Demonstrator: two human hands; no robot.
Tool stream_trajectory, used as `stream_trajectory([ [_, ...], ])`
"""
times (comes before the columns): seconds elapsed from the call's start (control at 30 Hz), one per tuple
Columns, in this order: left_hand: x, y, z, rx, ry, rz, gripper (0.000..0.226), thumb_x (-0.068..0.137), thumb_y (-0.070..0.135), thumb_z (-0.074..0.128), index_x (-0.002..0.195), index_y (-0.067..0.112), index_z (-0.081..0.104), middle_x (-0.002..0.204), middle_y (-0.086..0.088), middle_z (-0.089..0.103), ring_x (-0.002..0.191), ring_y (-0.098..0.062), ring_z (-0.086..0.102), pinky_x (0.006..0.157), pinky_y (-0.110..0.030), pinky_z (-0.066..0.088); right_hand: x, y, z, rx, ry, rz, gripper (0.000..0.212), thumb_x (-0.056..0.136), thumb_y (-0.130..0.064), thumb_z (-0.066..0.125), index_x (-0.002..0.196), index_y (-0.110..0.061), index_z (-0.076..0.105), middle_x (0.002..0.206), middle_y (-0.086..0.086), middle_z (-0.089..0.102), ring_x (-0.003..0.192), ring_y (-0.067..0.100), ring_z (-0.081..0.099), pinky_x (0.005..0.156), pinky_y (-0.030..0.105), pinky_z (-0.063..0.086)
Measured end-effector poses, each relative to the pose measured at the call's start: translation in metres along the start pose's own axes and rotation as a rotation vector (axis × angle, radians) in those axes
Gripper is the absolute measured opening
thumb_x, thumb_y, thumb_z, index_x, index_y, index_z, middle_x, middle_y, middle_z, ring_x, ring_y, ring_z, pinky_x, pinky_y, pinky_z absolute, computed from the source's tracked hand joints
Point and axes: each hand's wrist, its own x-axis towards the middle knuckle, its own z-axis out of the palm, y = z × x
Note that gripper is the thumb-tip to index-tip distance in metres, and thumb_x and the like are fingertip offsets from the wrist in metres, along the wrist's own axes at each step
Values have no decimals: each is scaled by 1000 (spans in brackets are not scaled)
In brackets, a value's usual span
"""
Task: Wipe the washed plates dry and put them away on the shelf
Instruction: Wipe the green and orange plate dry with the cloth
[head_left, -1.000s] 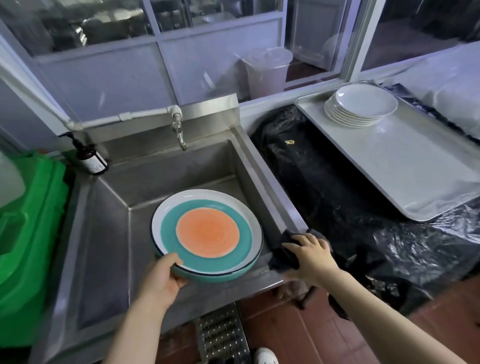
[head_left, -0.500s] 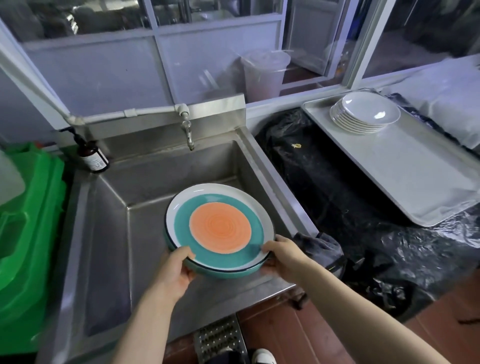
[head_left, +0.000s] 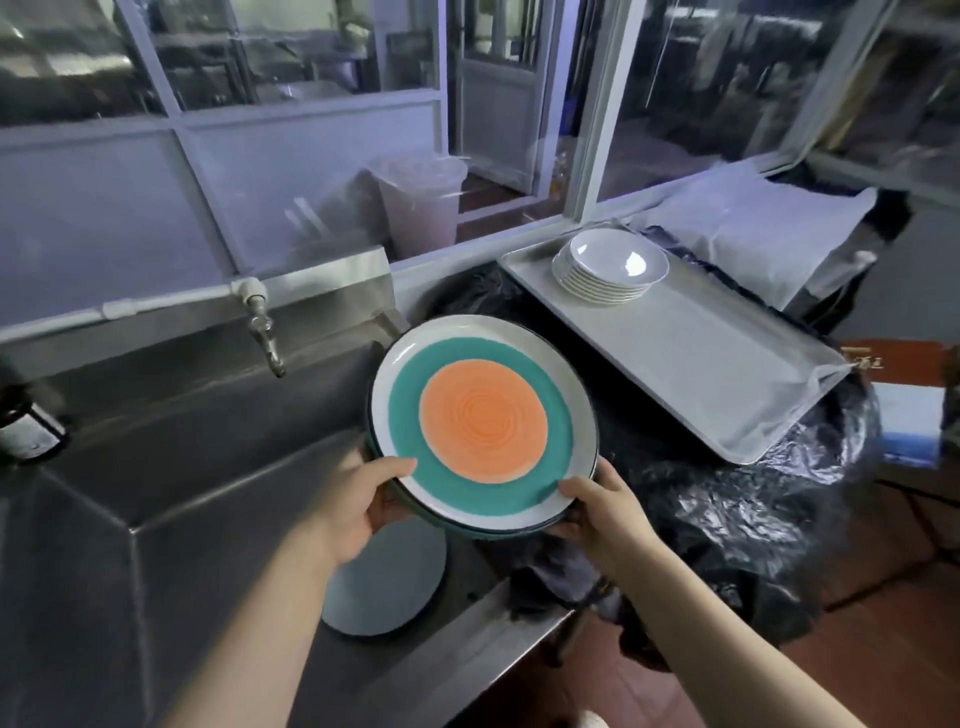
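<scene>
Holding the plate (head_left: 483, 423) from both sides, the person keeps it tilted face-up over the right edge of the sink (head_left: 171, 467), partly above the basin and partly above the black plastic sheet (head_left: 727, 499) beside the sink. The left hand (head_left: 358, 512) grips the near-left rim, thumb lying across the white border and touching the teal ring, the other fingers curled out of sight beneath. The right hand (head_left: 602, 512) grips the near-right rim the same way, thumb on top at the edge of the teal ring, fingers tucked under the plate. The plate has an orange centre, a teal ring and a white border with a dark edge; a second dark rim shows just under it, though whether that is another plate I cannot tell.

Down in the sink, below the left hand, a round grey-blue disc (head_left: 387, 587) lies flat near the front wall. A tap (head_left: 262, 332) hangs over the back of the sink, left of the plate. A dark bottle (head_left: 28, 423) stands at the sink's far left. Right of the sink, on the black sheet, a pale tray (head_left: 727, 374) carries a stack of white plates (head_left: 610, 267) at its far end. A dark cloth (head_left: 556, 582) lies bunched at the sink's front right corner, under the right wrist.
</scene>
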Motion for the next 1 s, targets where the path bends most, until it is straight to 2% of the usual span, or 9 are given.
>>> stream_trajectory([
  [0.13, 49, 5, 57, 27, -68, -4, 38, 90, 2, 52, 123, 20, 55, 96, -10, 70, 74, -23, 67, 77, -40, 53, 18, -38, -53, 33, 94, -63, 33, 84, 8, 50, 106, -17, 58, 77, 9, 68, 57, 23, 65, 49, 37, 55],
  [0.27, 107, 6, 111, 16, -15, 15, 37, 94, 7, 50, 128, 22, 53, 99, -5, 74, 82, -24, 73, 72, -35, 53, 53, -78, -117, 65, 221, -106, 28, 84, 7, 50, 96, -17, 58, 70, 7, 64, 48, 20, 59, 50, 33, 54],
  [0.33, 133, 4, 136, -5, 12, 4, 36, 95, 8, 51, 128, 21, 53, 105, -5, 74, 91, -25, 73, 75, -35, 52, 74, -101, -152, 109, 285, -118, 27, 85, 8, 49, 95, -17, 55, 70, 7, 62, 42, 17, 56, 49, 31, 54],
  [0.43, 162, -2, 170, -3, 42, -28, 34, 95, 8, 51, 127, 20, 55, 110, -8, 73, 99, -28, 71, 83, -38, 52, 108, -132, -197, 199, 378, -132, 26, 86, 8, 50, 94, -17, 49, 92, 11, 61, 61, 24, 66, 53, 36, 56],
  [0.5, 178, -4, 188, 20, 72, -49, 32, 96, 7, 50, 125, 19, 57, 111, -9, 72, 101, -28, 70, 86, -39, 52, 133, -152, -219, 233, 434, -134, 27, 86, 9, 50, 93, -17, 46, 100, 13, 58, 74, 28, 64, 54, 38, 57],
  [0.63, 206, -8, 207, 48, 155, -81, 30, 96, 5, 48, 121, 17, 59, 111, -10, 72, 101, -28, 69, 86, -39, 52, 172, -179, -247, 160, 543, -130, 27, 86, 9, 50, 87, -15, 39, 98, 16, 48, 64, 30, 61, 50, 33, 56],
  [0.77, 223, -12, 210, 55, 205, -111, 31, 97, 6, 44, 122, 17, 59, 110, -9, 73, 101, -28, 68, 83, -38, 51, 196, -189, -260, 81, 586, -136, 26, 87, 6, 49, 104, -12, 42, 96, 11, 50, 63, 28, 61, 48, 31, 55],
  [0.9, 234, -12, 209, 54, 233, -120, 30, 97, 6, 45, 121, 18, 60, 108, -8, 74, 99, -26, 70, 82, -39, 51, 212, -191, -264, 40, 603, -119, 22, 86, 6, 50, 99, -11, 45, 96, 12, 53, 71, 28, 62, 46, 32, 55],
  [1.0, 238, -11, 208, 53, 253, -122, 30, 97, 6, 45, 121, 17, 60, 109, -8, 73, 101, -27, 69, 85, -39, 51, 221, -191, -265, 50, 604, -70, 36, 87, 6, 50, 120, -8, 43, 109, 17, 53, 76, 29, 63, 48, 35, 57],
])
